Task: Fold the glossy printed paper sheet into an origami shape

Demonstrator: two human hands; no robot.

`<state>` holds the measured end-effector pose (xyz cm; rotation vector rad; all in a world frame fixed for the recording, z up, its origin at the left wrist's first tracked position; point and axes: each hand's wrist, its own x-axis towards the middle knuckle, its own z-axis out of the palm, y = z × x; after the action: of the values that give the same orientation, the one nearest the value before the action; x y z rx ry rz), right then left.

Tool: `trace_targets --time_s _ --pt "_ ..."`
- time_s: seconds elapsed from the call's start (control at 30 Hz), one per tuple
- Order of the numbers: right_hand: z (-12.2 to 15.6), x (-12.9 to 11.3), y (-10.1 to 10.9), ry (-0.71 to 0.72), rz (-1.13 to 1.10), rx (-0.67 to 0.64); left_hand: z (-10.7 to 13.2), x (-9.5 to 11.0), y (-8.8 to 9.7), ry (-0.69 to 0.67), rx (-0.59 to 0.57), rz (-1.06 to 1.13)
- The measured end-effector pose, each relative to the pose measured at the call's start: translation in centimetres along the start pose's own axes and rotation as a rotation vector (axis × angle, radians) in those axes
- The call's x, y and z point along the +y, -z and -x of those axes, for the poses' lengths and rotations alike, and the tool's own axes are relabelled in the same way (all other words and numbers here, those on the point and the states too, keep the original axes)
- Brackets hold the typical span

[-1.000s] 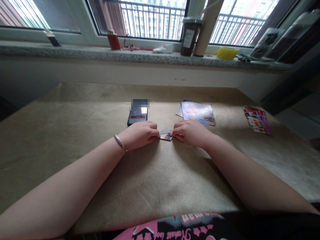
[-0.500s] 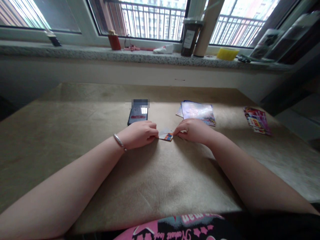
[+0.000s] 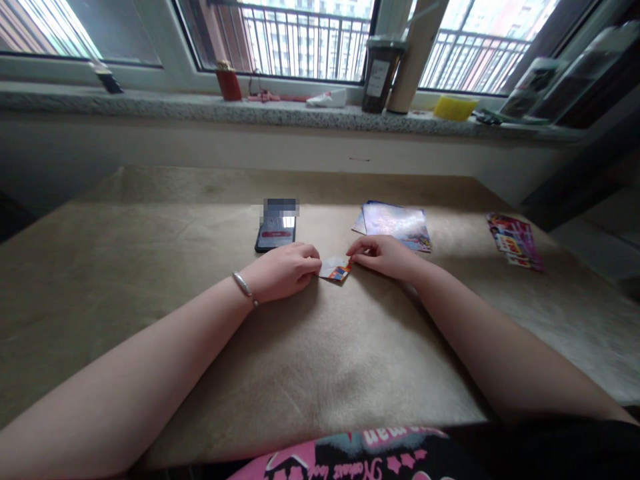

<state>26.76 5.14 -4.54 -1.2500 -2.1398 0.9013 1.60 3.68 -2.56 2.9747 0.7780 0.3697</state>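
A small piece of paper, white with an orange-and-blue printed corner, lies on the table between my hands. The thumb and fingers of my left hand are closed on its left edge; a silver bracelet circles that wrist. At the paper's right corner, my right hand pinches a bit of orange between thumb and forefinger. Just beyond my left hand is a phone with its screen lit. Glossy purple-blue printed sheets lie behind my right hand, which covers part of their near edge.
Red-and-pink printed cards rest at the table's right side. Along the granite windowsill stand a red container, a dark lidded jar, a cardboard tube and a yellow object.
My right fingertips have shifted slightly right and away from me. The paper has turned a little and more of its white part shows. My left hand has edged right.
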Motion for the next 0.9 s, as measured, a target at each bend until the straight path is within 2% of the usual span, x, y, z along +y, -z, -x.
trace_targets --time_s 0.07,0.17,0.27,0.4,0.63,0.8,0.9 --pt "0.0 -0.6 -0.5 0.132 0.095 0.037 -0.1 0.2 -0.1 0.030 0.010 0.011" --pt "0.2 -1.5 -0.9 0.335 0.264 0.010 -0.2 0.4 -0.4 0.103 0.020 0.000" --pt "0.4 -2.3 -0.9 0.414 0.400 -0.038 -0.2 0.6 -0.8 0.140 0.031 -0.004" --pt "0.7 -2.9 -0.8 0.424 0.519 -0.097 -0.1 0.4 -1.2 0.155 0.052 0.028" --pt "0.8 -3.1 -0.9 0.516 0.655 -0.084 -0.1 0.7 -1.0 0.170 0.062 0.038" --pt "1.0 -3.4 -1.1 0.432 0.766 0.007 -0.2 1.0 -0.8 0.206 0.072 0.043" --pt "1.0 -3.3 -1.1 0.355 0.678 0.105 -0.2 1.1 -0.8 0.260 0.161 0.145"
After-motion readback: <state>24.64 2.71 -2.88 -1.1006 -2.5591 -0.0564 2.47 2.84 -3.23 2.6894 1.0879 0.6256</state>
